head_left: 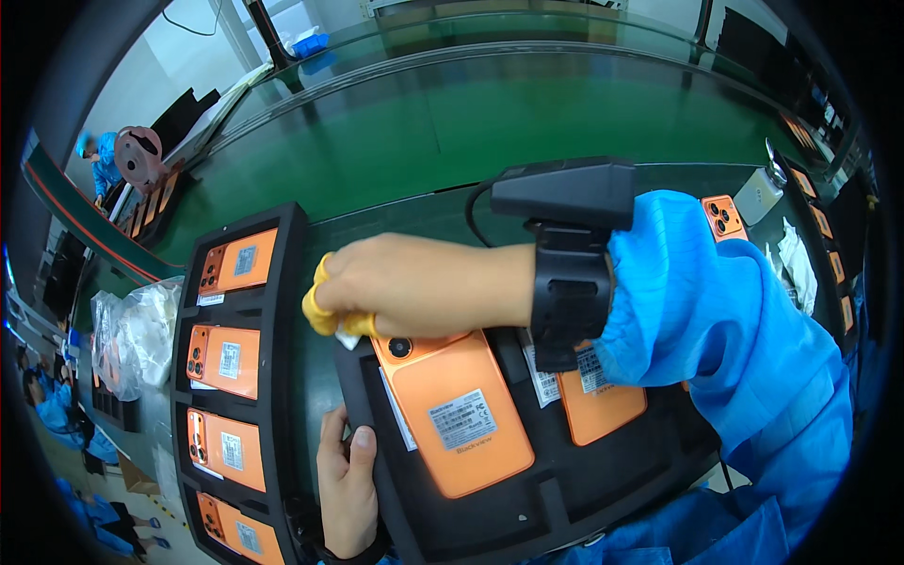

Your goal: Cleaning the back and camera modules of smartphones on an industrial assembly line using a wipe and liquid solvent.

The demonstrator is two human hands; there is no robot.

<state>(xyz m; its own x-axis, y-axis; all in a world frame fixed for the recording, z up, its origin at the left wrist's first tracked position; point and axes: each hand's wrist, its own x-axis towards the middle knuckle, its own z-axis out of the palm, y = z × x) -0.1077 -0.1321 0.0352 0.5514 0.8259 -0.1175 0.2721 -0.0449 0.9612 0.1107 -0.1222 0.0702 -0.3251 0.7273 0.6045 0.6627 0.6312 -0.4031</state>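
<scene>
My right hand (363,282), with yellow finger cots on its fingertips, pinches a small white wipe (347,340) at the far left corner of a black foam tray (443,527). Just below that hand lies an orange phone (461,405), back up, with a white label and part of its camera area covered by the hand. A second orange phone (603,411) sits to its right in the same tray, partly hidden by my right wrist. My left hand (348,480) grips the tray's left edge, thumb on top. White label strips lie beside both phones.
Left of me stands another black tray (287,377) with several orange phones. Beyond it is a clear plastic bag (141,339). At the right are a pump bottle (758,196), white cloths (799,264) and more phones. A green conveyor belt (452,122) runs across the back.
</scene>
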